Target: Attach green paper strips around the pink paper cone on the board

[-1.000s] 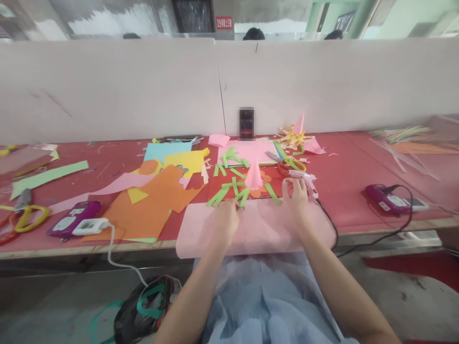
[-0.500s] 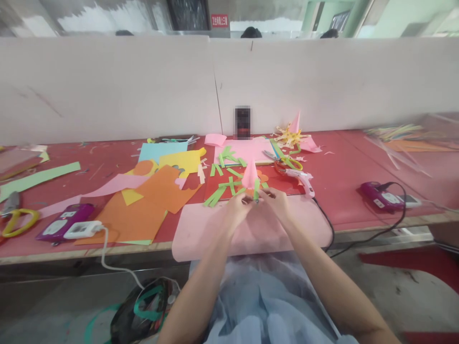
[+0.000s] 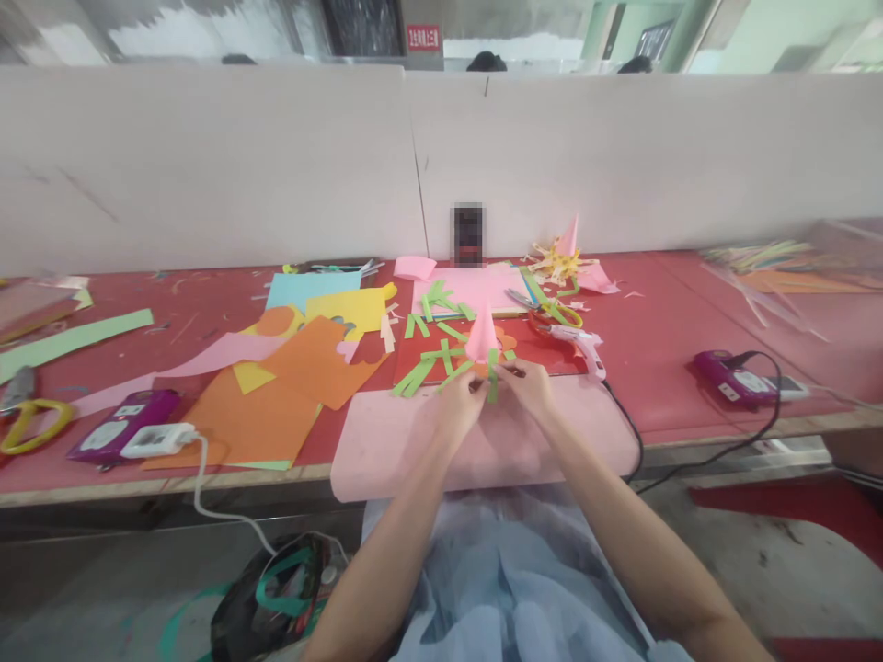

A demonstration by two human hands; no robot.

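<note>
A pink paper cone (image 3: 481,335) stands upright just beyond my hands, on an orange paper piece (image 3: 481,370) mostly hidden by my fingers. A green paper strip (image 3: 492,386) hangs down from the cone's base between my two hands. Thumb and finger of my right hand (image 3: 530,388) are closed at the strip's right edge. My left hand (image 3: 464,397) is closed to the left of the strip, at the orange piece; what its fingertips pinch is hidden. Loose green strips (image 3: 417,375) lie left of the cone on a red sheet (image 3: 552,354).
Right of the cone lie a pink glue gun (image 3: 583,342) and scissors (image 3: 562,314). A second cone (image 3: 567,239) with yellow fringe stands behind. Orange paper sheets (image 3: 255,414) and a purple power bank (image 3: 124,428) lie left. A white partition (image 3: 276,165) closes the back.
Both hands stay at the cone's base. The green strip now hangs lower and shows more of its length between the fingers.
</note>
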